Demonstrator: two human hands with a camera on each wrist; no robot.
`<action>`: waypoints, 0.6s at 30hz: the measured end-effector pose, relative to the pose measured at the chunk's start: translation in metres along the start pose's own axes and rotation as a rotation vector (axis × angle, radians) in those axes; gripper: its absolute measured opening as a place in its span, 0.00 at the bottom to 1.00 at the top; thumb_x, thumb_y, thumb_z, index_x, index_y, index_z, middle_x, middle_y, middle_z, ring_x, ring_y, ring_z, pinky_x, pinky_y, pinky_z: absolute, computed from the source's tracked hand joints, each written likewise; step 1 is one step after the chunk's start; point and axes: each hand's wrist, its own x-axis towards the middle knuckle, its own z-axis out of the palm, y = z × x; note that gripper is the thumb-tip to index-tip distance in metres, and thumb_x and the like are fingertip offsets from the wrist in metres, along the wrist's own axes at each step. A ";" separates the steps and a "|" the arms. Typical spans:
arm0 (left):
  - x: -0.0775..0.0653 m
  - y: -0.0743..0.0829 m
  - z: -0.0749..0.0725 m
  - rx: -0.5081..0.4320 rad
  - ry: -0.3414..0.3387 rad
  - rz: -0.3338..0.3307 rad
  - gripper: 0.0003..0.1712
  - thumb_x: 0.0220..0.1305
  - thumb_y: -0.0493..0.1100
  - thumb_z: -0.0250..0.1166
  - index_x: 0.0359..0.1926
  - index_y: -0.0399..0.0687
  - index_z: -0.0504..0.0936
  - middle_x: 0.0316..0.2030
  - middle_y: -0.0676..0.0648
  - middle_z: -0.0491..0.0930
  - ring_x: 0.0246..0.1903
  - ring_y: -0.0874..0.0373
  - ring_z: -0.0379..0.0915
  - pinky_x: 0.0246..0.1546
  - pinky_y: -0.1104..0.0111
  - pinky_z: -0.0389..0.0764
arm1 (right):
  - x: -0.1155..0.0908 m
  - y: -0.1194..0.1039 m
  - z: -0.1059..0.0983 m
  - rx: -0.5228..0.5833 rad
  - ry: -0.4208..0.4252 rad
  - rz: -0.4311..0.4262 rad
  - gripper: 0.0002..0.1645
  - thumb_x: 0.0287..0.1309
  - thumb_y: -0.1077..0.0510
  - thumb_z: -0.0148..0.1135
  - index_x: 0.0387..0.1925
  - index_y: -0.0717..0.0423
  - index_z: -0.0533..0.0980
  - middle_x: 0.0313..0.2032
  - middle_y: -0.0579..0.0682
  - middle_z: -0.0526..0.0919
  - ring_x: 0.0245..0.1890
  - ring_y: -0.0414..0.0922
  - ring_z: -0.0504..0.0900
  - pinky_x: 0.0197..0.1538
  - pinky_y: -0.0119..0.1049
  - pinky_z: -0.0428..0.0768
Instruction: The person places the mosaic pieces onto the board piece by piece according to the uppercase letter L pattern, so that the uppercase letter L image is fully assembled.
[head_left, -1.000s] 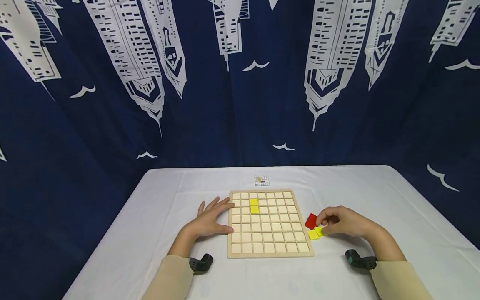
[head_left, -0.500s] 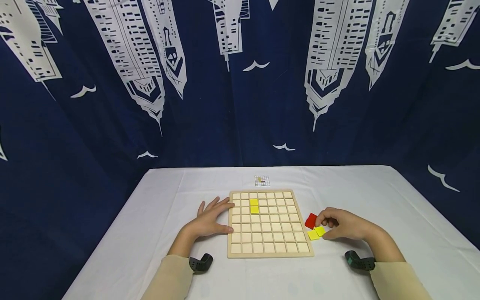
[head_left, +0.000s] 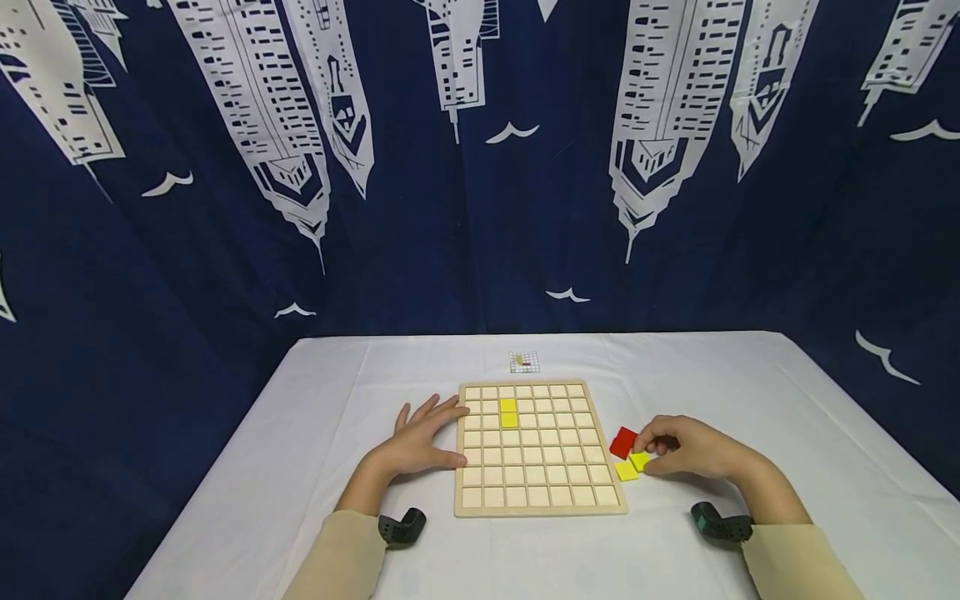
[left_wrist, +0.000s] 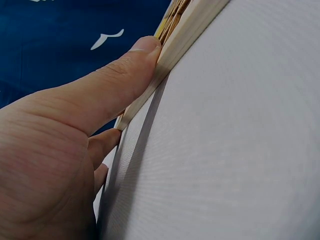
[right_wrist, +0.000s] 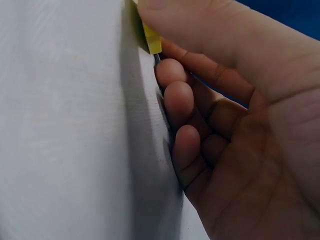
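A wooden grid board point(head_left: 540, 510) lies on the white table, with two yellow tiles point(head_left: 509, 412) in neighbouring cells of one column. My left hand point(head_left: 420, 442) rests at the board's left side, thumb and fingertips touching its rim, fingers spread. In the left wrist view the thumb point(left_wrist: 125, 70) lies against the wooden edge. To the right of the board my right hand point(head_left: 690, 446), fingers curled, pinches a loose yellow tile point(head_left: 640, 462). The right wrist view shows the thumb on that tile point(right_wrist: 153, 40). Another yellow tile point(head_left: 626, 471) and red tile material point(head_left: 622, 442) lie beside it.
Behind the board lies a small printed grid card point(head_left: 524, 362) with coloured marks. The white tablecloth point(head_left: 375, 375) reaches back to a dark blue curtain point(head_left: 465, 250) with white building prints.
My right fingers and thumb have shifted slightly around the loose yellow tile, its surface showing more than at first. My left hand and the board have stayed in place.
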 end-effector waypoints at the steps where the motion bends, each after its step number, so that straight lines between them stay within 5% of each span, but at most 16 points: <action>1: 0.000 0.000 0.000 -0.003 0.000 0.000 0.47 0.48 0.59 0.77 0.70 0.65 0.69 0.79 0.53 0.54 0.81 0.46 0.35 0.75 0.40 0.21 | 0.000 0.000 0.000 0.005 0.002 0.002 0.14 0.50 0.56 0.75 0.40 0.51 0.82 0.35 0.47 0.78 0.35 0.35 0.72 0.36 0.25 0.73; 18: 0.000 0.000 -0.001 0.017 -0.001 -0.002 0.47 0.48 0.60 0.77 0.70 0.66 0.69 0.79 0.53 0.54 0.81 0.46 0.35 0.76 0.40 0.22 | -0.001 -0.002 -0.002 0.096 -0.021 0.063 0.15 0.54 0.55 0.73 0.43 0.54 0.81 0.34 0.47 0.77 0.34 0.37 0.73 0.35 0.27 0.72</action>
